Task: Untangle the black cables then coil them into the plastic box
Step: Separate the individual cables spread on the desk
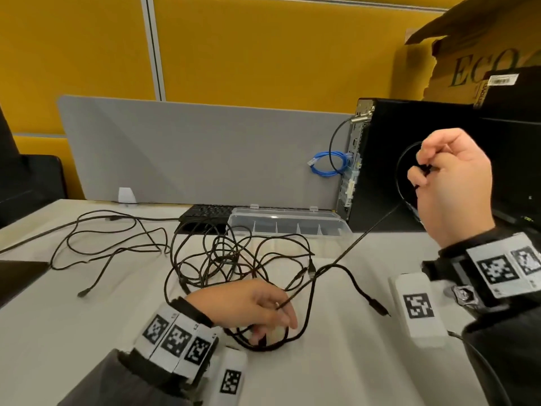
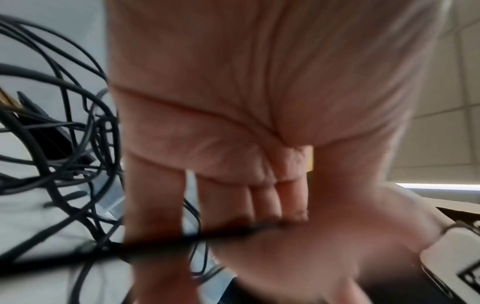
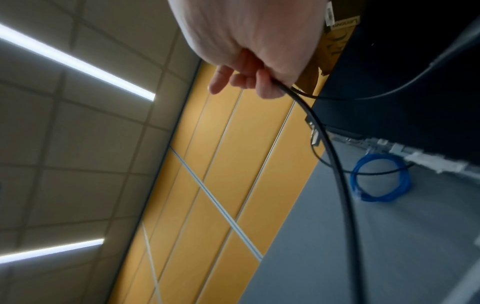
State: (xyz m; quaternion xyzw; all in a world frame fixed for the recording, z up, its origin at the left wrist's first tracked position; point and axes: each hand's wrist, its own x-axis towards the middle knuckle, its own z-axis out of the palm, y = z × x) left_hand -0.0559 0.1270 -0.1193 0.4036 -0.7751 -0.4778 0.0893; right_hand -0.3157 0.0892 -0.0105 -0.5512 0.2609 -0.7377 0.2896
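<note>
the step in hand looks like freeing and coiling one cable out of the pile. the right hand [image 1: 452, 183] is raised in front of the black computer case [image 1: 433, 159], its fingers curled and pinching a small loop of black cable [image 1: 401, 174]. from that loop a straight stretch of the same cable [image 1: 354, 244] runs down and across to the left hand [image 1: 251, 306], which sits low over the white table [image 1: 87, 332]. in the left wrist view the cable crosses the fingers [image 2: 226, 205] with the thumb closing over it, though the picture is blurred; it reads as a light guiding hold, not a hard grip.

the tangle of black cables [image 1: 228, 259] lies on the table just past the left hand, and more loose cable [image 1: 117, 235] trails off to the left. the clear plastic box [image 1: 288, 222] stands open behind the tangle, touching a keyboard [image 1: 205, 215], and no cable is in it yet.

the next move probably calls for letting the cable slide through the left fingers while the right hand winds another turn onto the loop. a plug end [image 1: 377, 307] lies free on the table near the right wrist; other strands cross the taut line, so a snag is likely.
</note>
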